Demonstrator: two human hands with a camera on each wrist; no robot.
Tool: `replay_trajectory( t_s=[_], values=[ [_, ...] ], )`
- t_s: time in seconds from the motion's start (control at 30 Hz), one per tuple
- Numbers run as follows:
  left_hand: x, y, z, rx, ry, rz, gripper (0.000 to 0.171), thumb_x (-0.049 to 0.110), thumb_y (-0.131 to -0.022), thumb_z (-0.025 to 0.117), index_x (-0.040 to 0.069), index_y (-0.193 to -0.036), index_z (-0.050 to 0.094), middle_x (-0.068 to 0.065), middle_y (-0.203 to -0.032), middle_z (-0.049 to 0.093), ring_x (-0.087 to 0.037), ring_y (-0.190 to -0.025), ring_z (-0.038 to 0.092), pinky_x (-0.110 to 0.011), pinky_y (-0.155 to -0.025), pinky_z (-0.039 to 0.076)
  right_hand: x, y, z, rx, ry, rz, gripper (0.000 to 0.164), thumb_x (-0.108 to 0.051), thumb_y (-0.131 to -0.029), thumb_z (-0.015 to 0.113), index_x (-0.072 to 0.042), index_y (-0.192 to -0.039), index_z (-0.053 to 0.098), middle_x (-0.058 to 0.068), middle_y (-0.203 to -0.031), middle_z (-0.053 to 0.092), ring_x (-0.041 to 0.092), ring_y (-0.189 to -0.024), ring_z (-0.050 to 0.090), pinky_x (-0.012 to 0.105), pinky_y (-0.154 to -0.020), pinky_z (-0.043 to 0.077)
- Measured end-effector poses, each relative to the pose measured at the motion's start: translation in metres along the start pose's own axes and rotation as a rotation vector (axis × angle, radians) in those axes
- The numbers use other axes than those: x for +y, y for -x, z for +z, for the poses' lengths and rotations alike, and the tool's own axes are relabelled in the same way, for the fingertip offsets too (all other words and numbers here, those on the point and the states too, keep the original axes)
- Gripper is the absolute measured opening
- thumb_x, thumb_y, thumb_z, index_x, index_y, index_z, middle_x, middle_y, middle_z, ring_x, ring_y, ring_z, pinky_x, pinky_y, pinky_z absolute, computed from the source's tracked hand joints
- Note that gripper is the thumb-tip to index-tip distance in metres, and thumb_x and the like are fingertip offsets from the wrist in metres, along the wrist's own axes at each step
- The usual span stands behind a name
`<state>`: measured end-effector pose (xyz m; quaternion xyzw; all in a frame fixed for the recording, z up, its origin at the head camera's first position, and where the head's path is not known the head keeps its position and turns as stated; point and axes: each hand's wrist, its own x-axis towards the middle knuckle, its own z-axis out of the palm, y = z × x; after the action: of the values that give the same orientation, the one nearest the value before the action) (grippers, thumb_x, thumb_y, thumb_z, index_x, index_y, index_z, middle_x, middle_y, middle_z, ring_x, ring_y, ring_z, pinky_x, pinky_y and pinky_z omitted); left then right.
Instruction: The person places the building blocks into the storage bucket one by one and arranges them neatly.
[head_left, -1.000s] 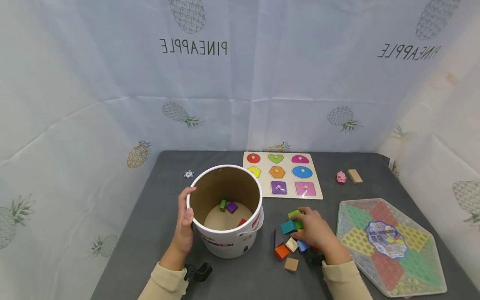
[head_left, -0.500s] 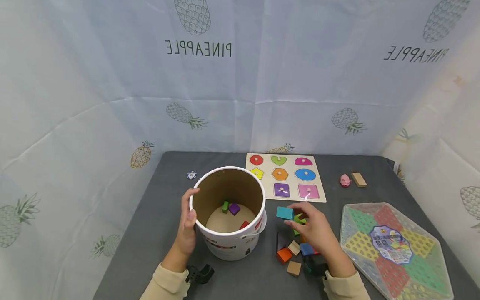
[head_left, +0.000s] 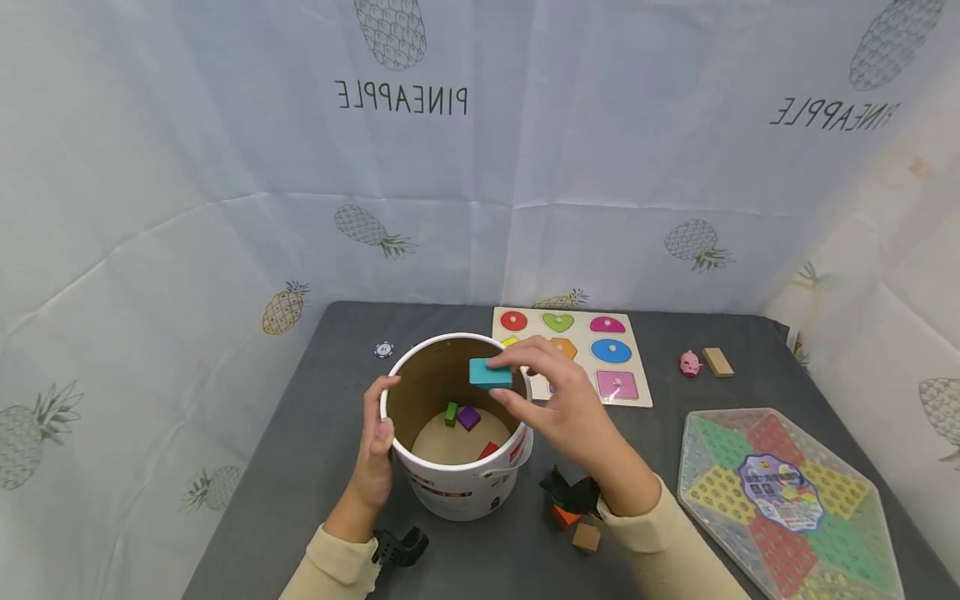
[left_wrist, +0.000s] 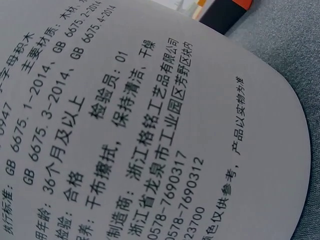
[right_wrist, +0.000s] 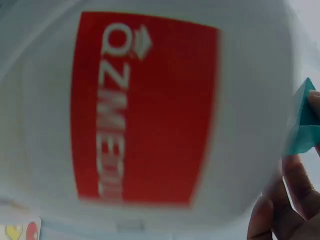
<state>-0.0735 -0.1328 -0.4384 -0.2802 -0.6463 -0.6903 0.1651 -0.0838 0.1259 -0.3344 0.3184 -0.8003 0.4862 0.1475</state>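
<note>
A white bucket (head_left: 457, 493) stands on the dark table, with a green block (head_left: 451, 414), a purple block (head_left: 468, 418) and part of a red block (head_left: 487, 450) at its bottom. My left hand (head_left: 372, 454) grips the bucket's left rim, thumb and fingers on either side. Over the bucket's opening, near its right rim, my right hand (head_left: 558, 400) pinches a teal block (head_left: 491, 374) between thumb and fingers. In the right wrist view the teal block (right_wrist: 304, 122) shows at the right edge beside the bucket's red label (right_wrist: 145, 107). Printed bucket wall (left_wrist: 150, 125) fills the left wrist view.
Right of the bucket lie an orange block (head_left: 566, 517) and a wooden block (head_left: 587, 537); my right forearm hides the other blocks there. A shape puzzle board (head_left: 622, 375) lies behind. Farther right are a hexagonal game board (head_left: 787, 500), a pink pig figure (head_left: 689, 363) and a wooden plank (head_left: 717, 362).
My right hand has picked the teal block out of the pile and carried it left and up to above the bucket. The left hand keeps its grip on the rim.
</note>
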Motion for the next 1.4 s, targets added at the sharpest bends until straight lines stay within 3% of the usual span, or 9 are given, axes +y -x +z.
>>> replay_trajectory(
  t_s=[0.23, 0.43, 0.57, 0.7, 0.8, 0.9, 1.0, 1.2, 1.4],
  values=[
    [-0.002, 0.002, 0.0, -0.002, -0.034, -0.057, 0.053, 0.03, -0.098, 0.028, 0.003, -0.142, 0.022, -0.021, -0.141, 0.024, -0.039, -0.123, 0.031, -0.037, -0.099, 0.03, -0.001, -0.018, 0.029, -0.234, 0.158, 0.042, 0.03, -0.022, -0.076, 0.081, -0.025, -0.103, 0.067, -0.017, -0.1, 0.058, 0.004, -0.089, 0.055, 0.025, -0.079, 0.048],
    [-0.001, 0.002, -0.002, 0.008, -0.039, -0.058, 0.054, 0.033, -0.098, 0.028, 0.002, -0.142, 0.022, -0.025, -0.139, 0.024, -0.042, -0.122, 0.032, -0.036, -0.097, 0.032, -0.003, -0.023, 0.033, -0.346, 0.301, 0.061, 0.025, -0.024, -0.075, 0.082, -0.024, -0.096, 0.069, -0.016, -0.092, 0.063, 0.004, -0.083, 0.055, 0.025, -0.075, 0.047],
    [-0.001, 0.001, -0.002, 0.006, -0.041, -0.051, 0.054, 0.033, -0.098, 0.029, 0.003, -0.142, 0.022, -0.02, -0.14, 0.025, -0.04, -0.123, 0.031, -0.039, -0.098, 0.03, 0.001, -0.019, 0.031, -0.286, 0.206, 0.043, 0.023, -0.021, -0.077, 0.08, -0.025, -0.097, 0.068, -0.015, -0.099, 0.062, 0.002, -0.092, 0.055, 0.028, -0.081, 0.048],
    [0.0, 0.001, -0.001, 0.008, -0.044, -0.021, 0.053, 0.029, -0.097, 0.028, 0.0, -0.142, 0.022, -0.02, -0.141, 0.025, -0.039, -0.123, 0.031, -0.038, -0.098, 0.029, 0.013, -0.004, 0.023, -0.127, -0.004, -0.026, 0.027, -0.009, -0.081, 0.076, -0.02, -0.104, 0.068, -0.004, -0.114, 0.06, 0.011, -0.109, 0.053, 0.032, -0.092, 0.045],
    [0.0, 0.0, -0.001, 0.008, -0.038, 0.012, 0.053, 0.026, -0.097, 0.027, -0.003, -0.141, 0.021, -0.023, -0.14, 0.024, -0.039, -0.122, 0.031, -0.037, -0.097, 0.03, 0.027, 0.014, 0.011, 0.008, -0.062, -0.019, 0.029, -0.003, -0.081, 0.073, -0.015, -0.107, 0.067, 0.001, -0.118, 0.058, 0.018, -0.115, 0.05, 0.031, -0.096, 0.041],
    [-0.001, 0.0, -0.001, 0.008, -0.028, 0.024, 0.053, 0.025, -0.097, 0.027, -0.003, -0.141, 0.021, -0.024, -0.14, 0.025, -0.04, -0.122, 0.031, -0.037, -0.097, 0.03, 0.042, 0.036, -0.006, 0.094, 0.043, 0.076, 0.029, -0.007, -0.082, 0.073, -0.016, -0.108, 0.067, -0.003, -0.117, 0.058, 0.016, -0.114, 0.05, 0.027, -0.096, 0.04],
    [-0.003, -0.001, 0.001, 0.006, -0.024, 0.024, 0.052, 0.025, -0.097, 0.028, -0.004, -0.141, 0.022, -0.023, -0.141, 0.024, -0.039, -0.123, 0.03, -0.038, -0.097, 0.029, 0.057, 0.067, -0.024, 0.094, 0.216, 0.221, 0.027, -0.011, -0.082, 0.075, -0.021, -0.106, 0.067, -0.008, -0.113, 0.058, 0.013, -0.109, 0.052, 0.032, -0.092, 0.044],
    [-0.002, -0.001, 0.002, 0.003, -0.018, -0.021, 0.053, 0.025, -0.096, 0.028, -0.001, -0.141, 0.021, -0.023, -0.141, 0.024, -0.042, -0.123, 0.03, -0.036, -0.098, 0.03, 0.074, 0.137, -0.04, -0.081, 0.45, 0.594, 0.034, -0.014, -0.078, 0.078, -0.015, -0.11, 0.067, 0.007, -0.115, 0.057, 0.029, -0.104, 0.056, 0.052, -0.086, 0.046],
    [0.003, -0.002, 0.0, 0.004, -0.005, -0.044, 0.053, 0.028, -0.097, 0.028, 0.001, -0.142, 0.02, -0.021, -0.142, 0.024, -0.045, -0.122, 0.029, -0.036, -0.097, 0.031, 0.086, 0.181, -0.031, -0.255, 0.52, 0.715, 0.052, -0.026, -0.073, 0.083, -0.015, -0.119, 0.064, 0.015, -0.126, 0.053, 0.037, -0.11, 0.053, 0.055, -0.087, 0.044]
  ],
)
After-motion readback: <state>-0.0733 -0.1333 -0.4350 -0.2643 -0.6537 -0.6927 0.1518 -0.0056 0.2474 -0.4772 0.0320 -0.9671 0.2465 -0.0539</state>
